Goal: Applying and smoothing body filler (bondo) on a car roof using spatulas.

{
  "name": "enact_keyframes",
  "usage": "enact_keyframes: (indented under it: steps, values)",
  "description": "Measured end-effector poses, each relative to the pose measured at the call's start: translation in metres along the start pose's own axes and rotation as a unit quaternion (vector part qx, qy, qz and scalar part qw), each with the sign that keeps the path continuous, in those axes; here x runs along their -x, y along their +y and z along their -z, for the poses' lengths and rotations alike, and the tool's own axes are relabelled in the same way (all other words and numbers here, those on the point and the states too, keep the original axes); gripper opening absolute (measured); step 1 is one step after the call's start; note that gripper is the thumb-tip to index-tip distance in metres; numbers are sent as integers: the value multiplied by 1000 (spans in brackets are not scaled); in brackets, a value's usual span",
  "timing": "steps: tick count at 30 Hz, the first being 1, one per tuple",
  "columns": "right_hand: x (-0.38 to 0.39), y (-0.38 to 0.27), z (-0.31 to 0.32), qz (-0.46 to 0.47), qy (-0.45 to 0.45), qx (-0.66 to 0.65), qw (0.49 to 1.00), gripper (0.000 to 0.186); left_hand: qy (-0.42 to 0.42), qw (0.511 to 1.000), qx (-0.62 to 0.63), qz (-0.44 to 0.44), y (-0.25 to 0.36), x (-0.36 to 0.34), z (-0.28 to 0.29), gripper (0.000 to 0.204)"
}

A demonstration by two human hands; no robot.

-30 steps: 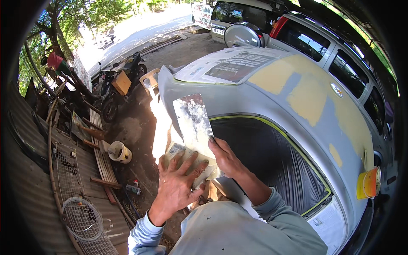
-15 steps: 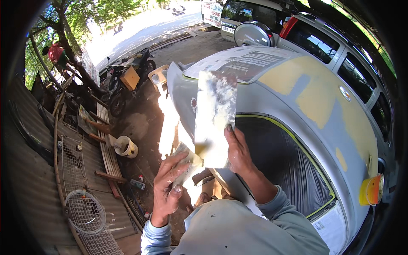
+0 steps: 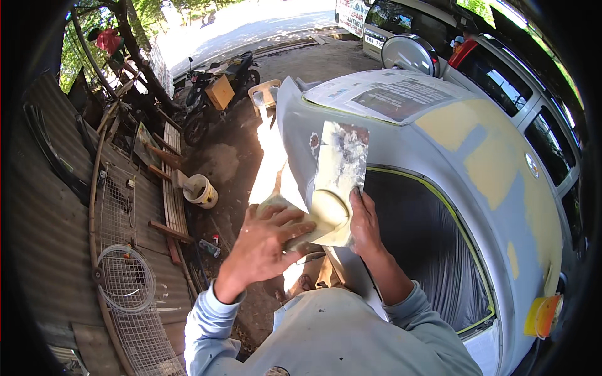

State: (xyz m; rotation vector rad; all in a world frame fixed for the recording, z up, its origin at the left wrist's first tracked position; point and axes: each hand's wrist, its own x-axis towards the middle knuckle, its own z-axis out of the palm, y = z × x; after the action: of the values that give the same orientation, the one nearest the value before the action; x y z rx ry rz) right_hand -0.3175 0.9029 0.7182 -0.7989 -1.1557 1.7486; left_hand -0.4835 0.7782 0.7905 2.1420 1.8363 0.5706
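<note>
My right hand (image 3: 365, 220) holds a flat rectangular board (image 3: 337, 175) smeared with pale body filler, tilted up in front of a grey car body (image 3: 439, 144). A thick blob of cream filler (image 3: 329, 212) sits on the board's lower end. My left hand (image 3: 266, 245) grips a filler-coated spreader (image 3: 280, 207) pressed against that blob. Both hands are above the car's rear corner, beside a window masked with dark sheeting (image 3: 420, 250) and yellow-green tape.
Yellow filler patches (image 3: 495, 163) and newspaper masking (image 3: 392, 94) cover the car. A white bucket (image 3: 202, 190), wooden planks, wire mesh (image 3: 125, 279) and a motorbike (image 3: 213, 94) lie on the dirt ground at left. Other vehicles (image 3: 527, 94) stand at the back right.
The board has dropped from a raised, steep tilt to a lower position. My left hand has moved up onto its lower end with the spreader against the filler.
</note>
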Motion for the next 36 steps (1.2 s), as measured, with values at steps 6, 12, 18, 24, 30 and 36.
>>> enact_keyframes:
  steps: [6,12,18,24,30,36]
  values:
    - [-16,25,4,-49,-158,-34,986,42,181,983,-34,-5,-5,5,-30,47]
    - [-18,18,5,-106,-267,42,957,59,146,989,21,-1,-20,18,-6,44]
    - [-20,14,-27,-64,-221,223,947,58,87,986,-138,22,11,22,-23,49]
    - [-12,-12,-11,39,-145,195,969,47,27,988,-148,-24,17,21,-14,50]
    - [-19,-58,3,245,-12,167,955,34,106,984,140,-36,-15,21,-5,54]
    - [8,7,-23,-13,108,-50,993,38,254,910,305,-123,-12,-30,-60,74]
